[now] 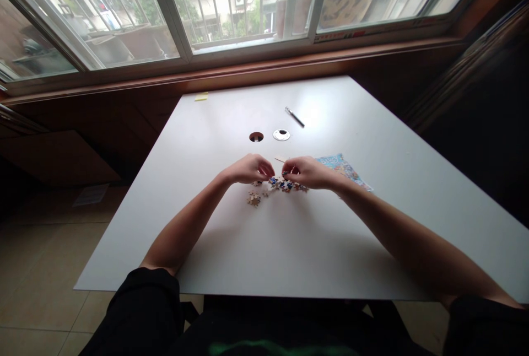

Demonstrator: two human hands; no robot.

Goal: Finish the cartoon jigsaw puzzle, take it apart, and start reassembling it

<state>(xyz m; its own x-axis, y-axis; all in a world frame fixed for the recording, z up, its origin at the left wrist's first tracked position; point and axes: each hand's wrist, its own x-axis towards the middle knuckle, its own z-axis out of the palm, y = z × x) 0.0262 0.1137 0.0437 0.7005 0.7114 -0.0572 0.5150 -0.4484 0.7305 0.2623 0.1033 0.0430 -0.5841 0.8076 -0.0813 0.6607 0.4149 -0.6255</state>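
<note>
On the tabletop (264,257), puzzle pieces (286,185) lie
Right hand (308,172) pinches one piece (285,173); whether left hand (249,168) grips, I cannot tell.

Puzzle pieces (286,184) on table (281,246) before window (231,14).

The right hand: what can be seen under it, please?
Near its lower edge, part of a pile of puzzle pieces shows on the white table. Whatever lies directly beneath the palm is covered by the right hand.
</note>
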